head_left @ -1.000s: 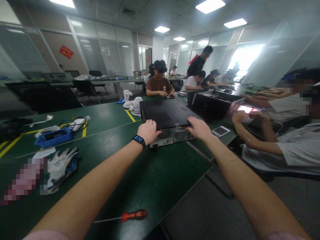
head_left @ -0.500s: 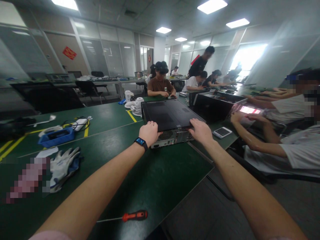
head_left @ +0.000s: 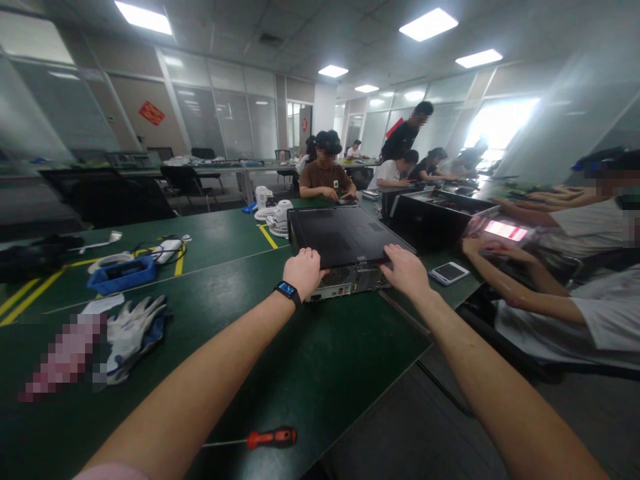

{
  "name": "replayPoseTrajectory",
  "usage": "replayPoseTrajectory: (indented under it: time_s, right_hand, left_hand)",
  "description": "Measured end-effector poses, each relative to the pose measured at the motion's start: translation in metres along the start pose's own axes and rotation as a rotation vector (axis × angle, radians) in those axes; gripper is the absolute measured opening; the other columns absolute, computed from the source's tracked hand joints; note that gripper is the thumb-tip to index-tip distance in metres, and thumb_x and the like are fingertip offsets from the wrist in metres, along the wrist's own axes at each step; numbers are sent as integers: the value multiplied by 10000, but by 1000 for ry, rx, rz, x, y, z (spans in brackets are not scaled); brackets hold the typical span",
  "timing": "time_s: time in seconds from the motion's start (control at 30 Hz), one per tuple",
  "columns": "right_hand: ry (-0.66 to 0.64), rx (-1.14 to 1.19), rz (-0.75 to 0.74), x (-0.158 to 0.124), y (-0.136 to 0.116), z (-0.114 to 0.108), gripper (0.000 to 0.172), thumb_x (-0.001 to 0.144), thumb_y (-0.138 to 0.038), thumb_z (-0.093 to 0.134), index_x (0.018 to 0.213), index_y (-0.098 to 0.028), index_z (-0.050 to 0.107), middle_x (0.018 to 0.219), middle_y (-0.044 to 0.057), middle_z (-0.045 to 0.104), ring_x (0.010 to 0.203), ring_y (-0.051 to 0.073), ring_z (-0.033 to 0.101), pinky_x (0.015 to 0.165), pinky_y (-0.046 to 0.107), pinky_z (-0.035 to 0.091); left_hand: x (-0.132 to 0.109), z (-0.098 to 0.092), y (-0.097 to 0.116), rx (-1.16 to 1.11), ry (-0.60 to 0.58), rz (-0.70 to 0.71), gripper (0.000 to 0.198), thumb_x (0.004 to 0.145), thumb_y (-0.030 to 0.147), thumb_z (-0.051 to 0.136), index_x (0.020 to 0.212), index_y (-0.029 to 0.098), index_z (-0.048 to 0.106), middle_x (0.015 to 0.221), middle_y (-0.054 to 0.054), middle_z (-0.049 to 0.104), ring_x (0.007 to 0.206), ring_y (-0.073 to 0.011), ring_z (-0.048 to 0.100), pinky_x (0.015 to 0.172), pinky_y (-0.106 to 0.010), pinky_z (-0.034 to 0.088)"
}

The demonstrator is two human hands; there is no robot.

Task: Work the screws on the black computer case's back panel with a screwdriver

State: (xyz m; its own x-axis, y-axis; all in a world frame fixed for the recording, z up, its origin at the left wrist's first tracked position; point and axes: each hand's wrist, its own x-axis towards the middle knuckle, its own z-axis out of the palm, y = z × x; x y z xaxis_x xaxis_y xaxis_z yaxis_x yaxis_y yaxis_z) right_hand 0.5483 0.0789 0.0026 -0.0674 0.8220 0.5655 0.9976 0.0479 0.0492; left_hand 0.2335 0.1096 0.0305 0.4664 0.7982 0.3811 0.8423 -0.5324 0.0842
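Observation:
A black desktop computer case [head_left: 345,233] lies flat on the green table [head_left: 310,353], its vented rear panel facing me. My left hand [head_left: 303,270], with a smartwatch on the wrist, is curled over the near left edge of the case's top cover. My right hand [head_left: 406,270] grips the near right edge of the same cover, fingers bent over it. Both arms are stretched out straight.
A red-handled screwdriver [head_left: 270,438] lies near the table's front edge. White work gloves [head_left: 133,330] and a blue tray [head_left: 121,273] sit at the left. A phone [head_left: 450,272] lies right of the case. Small white fans [head_left: 277,215] stand behind it. Several people work around the tables.
Both hands stay on the near edge of the case cover. The view has tilted up slightly, so everything sits a little lower and further right in the picture.

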Motion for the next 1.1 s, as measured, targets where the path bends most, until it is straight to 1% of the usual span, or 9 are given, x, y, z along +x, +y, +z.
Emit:
replayPoseTrajectory:
  time_s: [0.27,0.43,0.6,0.67,0.73,0.8,0.87,0.93,1.1]
  right_hand:
    - [-20,40,23,1,1,0,551,943,-333,627,1448,-113,620,1527,209,629,1455,381,572,1232,573,433]
    - [-57,86,60,3,4,-2,594,925,-387,648,1448,-106,628,1546,216,609,1474,369,547,1274,530,379]
    - [-55,121,227,3,11,1,716,838,-410,767,1477,-131,604,1698,222,407,1595,450,336,1299,586,303]
    - [-36,138,326,5,16,4,733,846,-372,780,1495,-103,572,1707,252,364,1603,457,307,1291,584,319]
    - [-7,158,431,9,21,6,667,915,-367,755,1500,-117,552,1665,242,422,1555,423,398,1251,587,385]
    - [21,183,532,14,25,7,524,989,-389,713,1449,-172,585,1553,173,550,1404,345,570,1148,567,505]
    - [36,214,621,19,29,7,418,1023,-410,685,1380,-202,623,1426,110,637,1228,270,670,1032,510,591]
    - [40,246,688,21,32,4,394,1026,-413,683,1353,-199,636,1373,101,661,1160,249,693,981,476,615]
    - [23,322,763,20,31,-7,401,1023,-411,687,1356,-195,634,1375,104,660,1167,253,692,984,478,613]
  left_hand:
    - [-2,0,-1,-3,6,12,429,1006,465,653,1276,134,626,1370,-222,641,1325,-344,575,999,-408,533]
    - [-1,1,-2,4,9,19,429,1019,458,628,1284,120,622,1362,-222,646,1322,-340,576,1003,-407,536]
    - [-2,1,-3,5,15,32,402,1026,424,623,1271,106,631,1344,-210,661,1307,-325,592,1002,-391,538]
    - [-4,0,-3,5,19,35,448,1022,444,629,1303,96,618,1387,-218,645,1336,-324,577,1019,-391,535]
    - [-5,0,-3,5,23,35,523,1014,477,637,1347,76,596,1438,-234,618,1383,-332,547,1050,-397,526]
    - [-7,0,-3,4,22,34,569,1011,499,636,1371,61,584,1458,-241,608,1409,-339,530,1077,-402,514]
    - [-7,0,-3,1,21,32,575,1010,509,632,1374,65,587,1456,-237,615,1409,-339,533,1087,-401,509]
    - [-7,-1,-3,-9,23,30,591,1001,527,641,1377,75,591,1465,-234,614,1414,-338,533,1101,-398,501]
    - [-9,0,-3,-63,49,13,678,975,639,624,1342,69,623,1462,-250,621,1429,-353,532,1144,-404,473]
